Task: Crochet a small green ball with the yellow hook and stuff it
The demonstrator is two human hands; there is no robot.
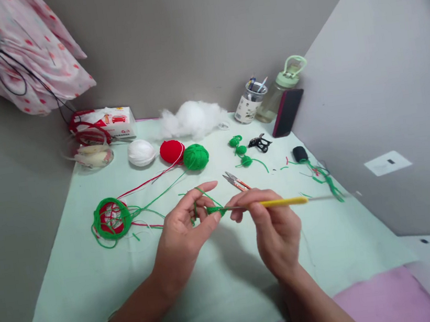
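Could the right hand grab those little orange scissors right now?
Probably not as things stand: the right hand is holding the yellow-handled hook. But the scissors lie close, partly hidden behind it, and nothing seems to lie on them, so distance doesn't look like the trouble.

- We see a pink spotted cloth [41, 57] hanging at upper left
- Below it, a white and red box [120, 121]
- Farther right, a jar [246, 108] holding pens [263, 85], just beside a green-lidded bottle [271, 102]
- In front of the bottle, a tilted phone [288, 113]
- Near the phone we spot a black clip [262, 143]
- On the right wall [372, 87], a white plate [382, 165]
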